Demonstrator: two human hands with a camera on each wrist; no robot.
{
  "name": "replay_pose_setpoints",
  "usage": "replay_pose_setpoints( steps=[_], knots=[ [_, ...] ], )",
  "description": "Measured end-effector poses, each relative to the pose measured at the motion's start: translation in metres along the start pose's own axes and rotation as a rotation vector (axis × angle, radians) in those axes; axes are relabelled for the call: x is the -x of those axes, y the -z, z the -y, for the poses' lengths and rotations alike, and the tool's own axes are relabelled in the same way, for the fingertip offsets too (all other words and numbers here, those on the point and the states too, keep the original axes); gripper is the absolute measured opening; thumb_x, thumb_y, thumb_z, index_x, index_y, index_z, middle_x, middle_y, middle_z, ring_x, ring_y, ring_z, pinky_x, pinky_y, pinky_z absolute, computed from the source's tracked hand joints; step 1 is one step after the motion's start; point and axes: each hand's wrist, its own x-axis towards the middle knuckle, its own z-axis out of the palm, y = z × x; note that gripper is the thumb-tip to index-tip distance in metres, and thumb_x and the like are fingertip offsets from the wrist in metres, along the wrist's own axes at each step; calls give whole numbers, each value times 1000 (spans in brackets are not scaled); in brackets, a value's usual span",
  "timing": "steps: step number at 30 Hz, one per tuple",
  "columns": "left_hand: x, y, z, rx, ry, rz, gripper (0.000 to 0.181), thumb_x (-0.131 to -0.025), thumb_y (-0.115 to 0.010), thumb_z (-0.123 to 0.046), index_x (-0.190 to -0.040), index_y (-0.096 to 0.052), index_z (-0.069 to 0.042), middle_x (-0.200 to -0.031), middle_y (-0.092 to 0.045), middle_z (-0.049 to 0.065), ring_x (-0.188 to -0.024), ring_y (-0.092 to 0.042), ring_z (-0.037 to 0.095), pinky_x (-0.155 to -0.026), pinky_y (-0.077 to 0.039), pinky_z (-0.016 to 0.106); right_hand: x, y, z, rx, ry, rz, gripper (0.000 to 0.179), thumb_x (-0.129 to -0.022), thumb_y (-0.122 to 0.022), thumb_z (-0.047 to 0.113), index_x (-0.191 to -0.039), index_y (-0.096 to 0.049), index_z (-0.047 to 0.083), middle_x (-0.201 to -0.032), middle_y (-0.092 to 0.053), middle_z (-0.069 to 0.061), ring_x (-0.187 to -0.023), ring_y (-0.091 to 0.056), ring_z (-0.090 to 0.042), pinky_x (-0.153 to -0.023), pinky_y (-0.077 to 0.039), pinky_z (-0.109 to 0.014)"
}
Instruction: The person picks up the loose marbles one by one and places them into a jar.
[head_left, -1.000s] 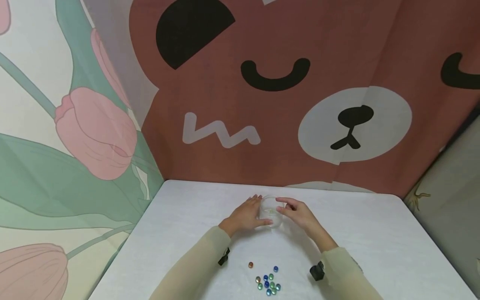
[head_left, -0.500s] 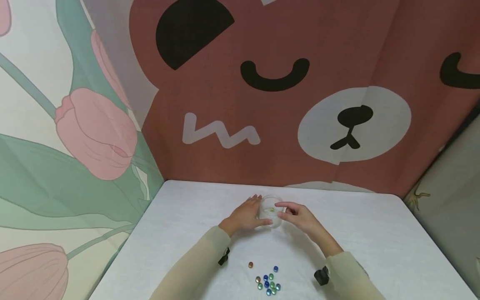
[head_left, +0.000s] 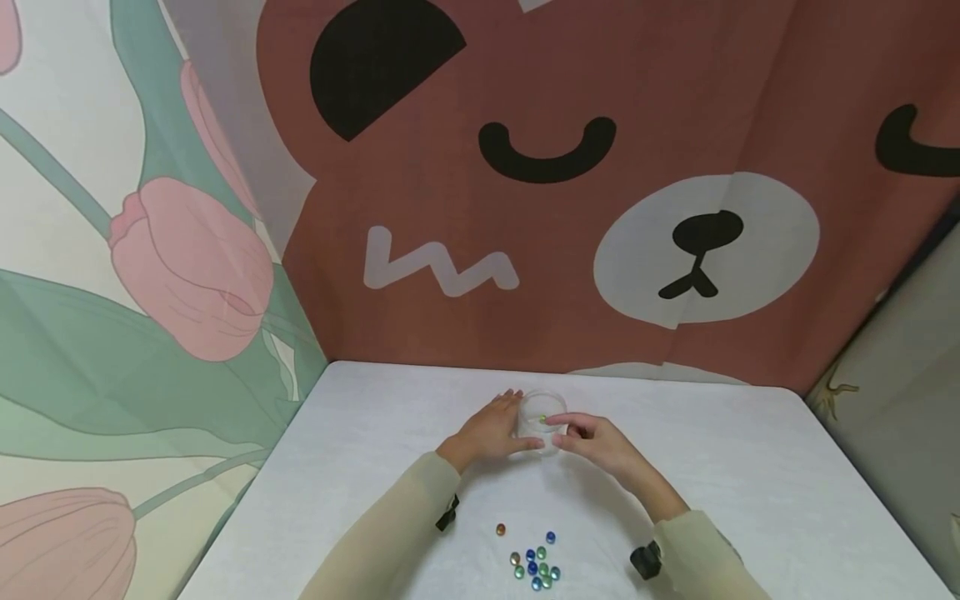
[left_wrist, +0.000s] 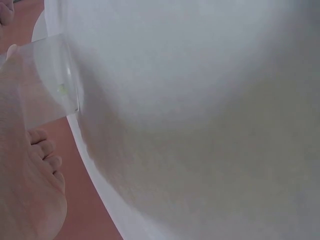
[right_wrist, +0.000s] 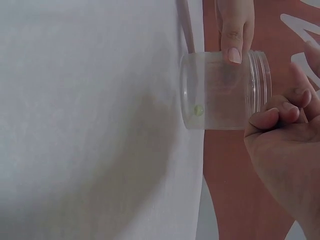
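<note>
A clear, lidless screw-neck jar point(right_wrist: 225, 90) stands upright near the back of the white table. My left hand point(head_left: 489, 430) holds it from the left side, thumb on the near side and fingers around the far side. One yellow-green glass marble point(right_wrist: 198, 110) lies inside at the jar's bottom. Just right of the jar's mouth is my right hand point(head_left: 603, 446), index finger extended and the other fingers loosely curled, with nothing seen in it. Whether its fingertips touch the rim cannot be told. In the left wrist view the jar point(left_wrist: 50, 75) hides part of the left hand.
Several blue, green and amber glass marbles point(head_left: 533, 568) lie loose near the table's front, one amber marble point(head_left: 501, 529) apart to the left. The white table point(head_left: 375, 467) ends at a back wall cloth point(head_left: 450, 333) with a bear print.
My right hand has drawn slightly toward me, lower along the jar's right side. The marble in the jar shows more clearly than before. My left hand keeps its hold and the loose marbles stay put.
</note>
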Motion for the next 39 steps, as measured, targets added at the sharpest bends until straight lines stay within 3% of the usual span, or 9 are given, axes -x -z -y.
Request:
replay_pose_setpoints(
  steps=[11,22,30,39],
  knots=[
    [2,1,-1,12,1,-8,106,-87,-53,-79,-160,-28,-6,-166,-29,7,-155,-19,21,-127,-20,37,10,3,-7,-5,59,131,44,-94,-73,36,-130,-68,10,-83,-53,-1,-76,-48,-15,-60,-42,-21],
    [2,0,0,27,12,2,107,-87,-52,-80,-161,-25,-8,-167,-26,6,-156,-18,21,-127,-19,38,21,4,-7,-33,75,183,43,-95,-73,29,-131,-67,6,-86,-53,-1,-77,-48,-14,-61,-43,-20],
    [0,0,0,18,6,-2,106,-87,-53,-79,-161,-25,-7,-167,-27,7,-156,-18,21,-127,-20,38,28,0,-13,-56,140,250,38,-96,-71,14,-131,-65,0,-84,-51,1,-72,-46,-7,-58,-40,-20],
    [3,3,-2,17,10,-4,107,-86,-54,-79,-161,-27,-7,-166,-28,7,-155,-20,23,-127,-21,39,36,-3,-19,-65,149,312,38,-97,-70,13,-131,-64,-2,-85,-53,2,-75,-49,-7,-62,-42,-19]
  ],
)
